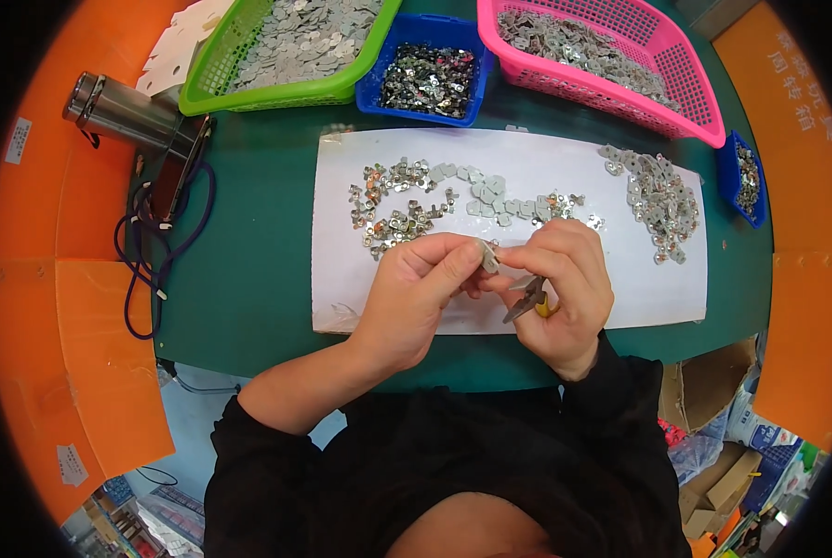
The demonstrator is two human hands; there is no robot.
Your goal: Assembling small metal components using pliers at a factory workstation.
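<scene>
Over the front half of a white board (379, 307), my left hand (414, 293) pinches a small light-grey flat piece (488, 258) between thumb and fingers. My right hand (569, 293) is closed around pliers (527, 299) with a yellow handle; their jaws point toward the lower left. Its index fingertip reaches to the grey piece, at or very near its edge. Just beyond my hands lie grey flat pieces (490, 195) in a cluster. Small shiny metal parts (402, 223) are scattered at the left of the board, and a heap of assembled-looking grey-and-metal pieces (662, 205) lies at the right.
A green basket (197, 88) of grey pieces, a blue bin (416, 116) of shiny parts and a pink basket (611, 107) line the back. A small blue tray (758, 219) sits far right. At left are a steel flask (123, 107) and a dark cord (213, 191).
</scene>
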